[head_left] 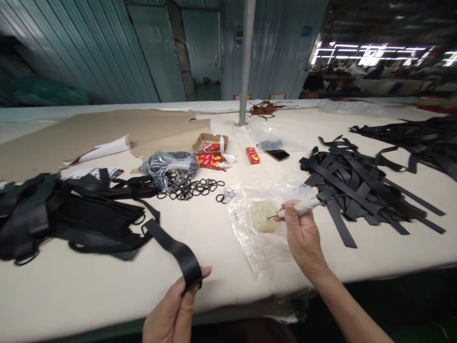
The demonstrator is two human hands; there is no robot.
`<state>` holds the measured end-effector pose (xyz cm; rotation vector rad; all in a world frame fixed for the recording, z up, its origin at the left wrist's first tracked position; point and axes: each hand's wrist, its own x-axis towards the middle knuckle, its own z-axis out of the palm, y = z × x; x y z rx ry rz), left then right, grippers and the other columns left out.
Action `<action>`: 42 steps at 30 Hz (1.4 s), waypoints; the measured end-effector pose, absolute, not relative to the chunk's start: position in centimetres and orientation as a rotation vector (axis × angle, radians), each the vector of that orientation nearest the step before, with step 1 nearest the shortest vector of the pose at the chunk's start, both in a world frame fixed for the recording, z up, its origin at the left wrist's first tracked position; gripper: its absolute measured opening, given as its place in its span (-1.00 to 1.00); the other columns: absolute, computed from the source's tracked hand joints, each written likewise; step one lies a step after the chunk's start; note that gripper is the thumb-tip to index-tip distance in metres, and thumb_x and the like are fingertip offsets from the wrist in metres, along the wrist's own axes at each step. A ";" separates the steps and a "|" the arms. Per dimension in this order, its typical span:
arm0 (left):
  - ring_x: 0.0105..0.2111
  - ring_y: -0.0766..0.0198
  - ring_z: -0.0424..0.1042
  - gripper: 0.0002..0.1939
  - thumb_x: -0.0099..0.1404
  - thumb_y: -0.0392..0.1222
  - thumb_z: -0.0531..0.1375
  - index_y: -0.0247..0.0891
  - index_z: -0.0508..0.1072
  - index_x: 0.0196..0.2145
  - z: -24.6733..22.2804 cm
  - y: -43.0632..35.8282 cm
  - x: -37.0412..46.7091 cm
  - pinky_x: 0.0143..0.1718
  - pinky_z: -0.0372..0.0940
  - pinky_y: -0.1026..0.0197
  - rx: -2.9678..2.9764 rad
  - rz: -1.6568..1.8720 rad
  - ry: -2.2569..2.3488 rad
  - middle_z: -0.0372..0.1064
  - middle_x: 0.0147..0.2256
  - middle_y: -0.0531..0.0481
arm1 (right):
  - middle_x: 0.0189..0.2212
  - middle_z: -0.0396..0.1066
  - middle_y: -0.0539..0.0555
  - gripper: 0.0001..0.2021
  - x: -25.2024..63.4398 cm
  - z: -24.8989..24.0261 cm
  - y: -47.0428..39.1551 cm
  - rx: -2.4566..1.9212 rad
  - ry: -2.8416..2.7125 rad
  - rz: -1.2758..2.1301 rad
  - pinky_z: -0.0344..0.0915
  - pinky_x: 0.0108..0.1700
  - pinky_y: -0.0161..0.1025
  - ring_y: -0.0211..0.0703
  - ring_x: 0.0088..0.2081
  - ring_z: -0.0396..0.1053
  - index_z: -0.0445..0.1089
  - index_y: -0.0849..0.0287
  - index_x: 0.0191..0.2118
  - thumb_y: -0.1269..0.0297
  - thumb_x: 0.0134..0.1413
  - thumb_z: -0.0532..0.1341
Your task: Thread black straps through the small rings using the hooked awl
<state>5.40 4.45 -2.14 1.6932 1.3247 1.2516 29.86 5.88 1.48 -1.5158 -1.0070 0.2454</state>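
Observation:
Low in the head view, my left hand (174, 305) is closed on one end of a black strap (178, 252). The strap curves up and away to the left; the pinched end is mostly hidden by my fingers. My right hand (302, 233) grips a white-bodied tool (303, 206) with a thin dark tip; I cannot make out its exact kind. Its tip is over a yellowish translucent block (263, 216) lying on clear plastic sheeting (246, 247). I cannot tell whether tip and block touch.
Black straps pile at left (96, 219) and right (350, 181). Black rings (193, 189) lie beside a plastic-wrapped black bundle (171, 166). Farther back are red boxes (210, 161), a carton (200, 143), a phone (277, 155) and a metal post (246, 66).

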 end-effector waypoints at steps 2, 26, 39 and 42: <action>-0.20 0.24 0.48 -0.80 0.27 -0.11 0.12 -0.14 0.51 -0.23 -1.2 4.7 5.5 -0.10 0.31 0.34 1.602 1.200 1.215 0.54 -0.25 0.06 | -0.37 0.28 0.03 -0.72 29.8 1.4 5.7 -1.552 -1.031 0.185 0.30 -0.27 -0.17 -0.16 -0.40 0.37 0.21 0.13 -0.29 0.00 0.16 0.01; -0.05 0.26 0.37 -0.57 0.28 -0.49 0.02 -0.24 0.26 0.07 0.6 4.3 3.1 0.01 0.24 0.30 2.217 1.099 0.680 0.40 -0.07 -0.10 | -0.46 0.31 0.00 -0.74 20.4 6.2 1.5 -0.889 -0.401 1.231 0.37 -0.42 -0.39 -0.27 -0.45 0.30 0.37 0.18 -0.39 0.06 0.02 0.23; -0.12 0.19 0.43 -0.51 0.25 -0.49 0.05 -0.09 0.26 0.08 1.7 3.6 3.3 -0.12 0.31 0.26 2.155 1.068 0.746 0.38 -0.01 -0.12 | -0.50 0.33 -0.01 -0.71 19.0 5.4 1.3 -0.896 -0.460 1.239 0.37 -0.39 -0.37 -0.30 -0.48 0.33 0.31 0.17 -0.39 0.03 0.12 0.13; -0.18 0.21 0.46 -0.63 0.29 -0.43 0.04 -0.13 0.37 -0.01 1.5 3.3 3.4 -0.14 0.32 0.28 1.976 1.000 0.801 0.46 -0.11 -0.09 | -0.50 0.34 -0.02 -0.73 18.7 5.3 1.4 -0.898 -0.479 1.226 0.38 -0.38 -0.36 -0.30 -0.49 0.35 0.30 0.17 -0.40 0.05 0.12 0.15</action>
